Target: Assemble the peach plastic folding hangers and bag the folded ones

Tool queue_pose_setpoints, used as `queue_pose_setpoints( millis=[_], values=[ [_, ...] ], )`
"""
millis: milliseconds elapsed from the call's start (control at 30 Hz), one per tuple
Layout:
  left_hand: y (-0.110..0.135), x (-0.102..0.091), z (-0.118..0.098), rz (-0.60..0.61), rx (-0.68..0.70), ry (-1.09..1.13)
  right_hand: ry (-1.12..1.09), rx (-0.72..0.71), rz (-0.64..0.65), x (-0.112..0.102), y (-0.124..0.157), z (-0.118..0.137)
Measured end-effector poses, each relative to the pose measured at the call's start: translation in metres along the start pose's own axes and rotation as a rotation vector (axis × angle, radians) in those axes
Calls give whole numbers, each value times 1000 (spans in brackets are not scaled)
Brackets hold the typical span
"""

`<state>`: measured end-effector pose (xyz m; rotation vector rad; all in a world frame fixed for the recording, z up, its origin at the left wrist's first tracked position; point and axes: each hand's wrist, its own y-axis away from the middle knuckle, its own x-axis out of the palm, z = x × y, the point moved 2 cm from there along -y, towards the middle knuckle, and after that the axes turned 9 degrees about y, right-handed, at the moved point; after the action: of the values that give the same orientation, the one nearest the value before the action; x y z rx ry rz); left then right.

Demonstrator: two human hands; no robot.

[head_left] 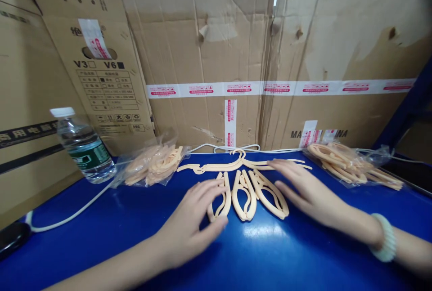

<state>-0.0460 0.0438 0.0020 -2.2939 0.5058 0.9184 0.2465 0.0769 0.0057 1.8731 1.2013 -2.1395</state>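
On a blue counter [256, 259], near its middle and between two bare hands, side by side: a left folded hanger [227, 196], a middle folded hanger [235, 196] and a right folded hanger [263, 196], all peach-coloured. Long axes roughly from back edge to front edge, rounded ends toward the front, the last slanted toward the right front corner. Behind the row, closer to the back edge, an opened-out hanger [224, 165] stretched sideways, parallel to that edge; perhaps more than one overlapped there.

Nearer to the left folded hanger, partly covering it from the left: the left hand [194, 223], thumb well apart from loosely curved fingers. Cannot tell touching from hovering.

Reaching in from the right: the right hand [310, 187], slightly blurred, fingers extended over the right arm of the opened-out hanger, thumb spread away, just beside the right folded hanger. Nothing visibly gripped; contact again unclear. On the wrist, a pale band [384, 238].

Toward the back left corner, a clear bag of hangers [168, 160] beside a water bottle [88, 156]; toward the back right corner, a second bag of hangers [344, 160].
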Motion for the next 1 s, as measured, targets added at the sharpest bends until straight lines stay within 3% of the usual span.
queue_pose_setpoints(
  millis=[133,233,400,800,1000],
  values=[
    [-11,-11,21,-209,-223,176,89,42,11,18,0,-52],
    [-13,-13,30,-290,-336,319,134,17,63,28,4,-65],
    [-13,-14,28,-319,-352,387,92,23,111,32,6,-63],
    [-13,-13,19,-348,-338,459,-124,108,88,22,-3,-55],
    [-12,-9,16,-307,-392,618,-119,181,-27,-5,-8,-55]
  ],
)
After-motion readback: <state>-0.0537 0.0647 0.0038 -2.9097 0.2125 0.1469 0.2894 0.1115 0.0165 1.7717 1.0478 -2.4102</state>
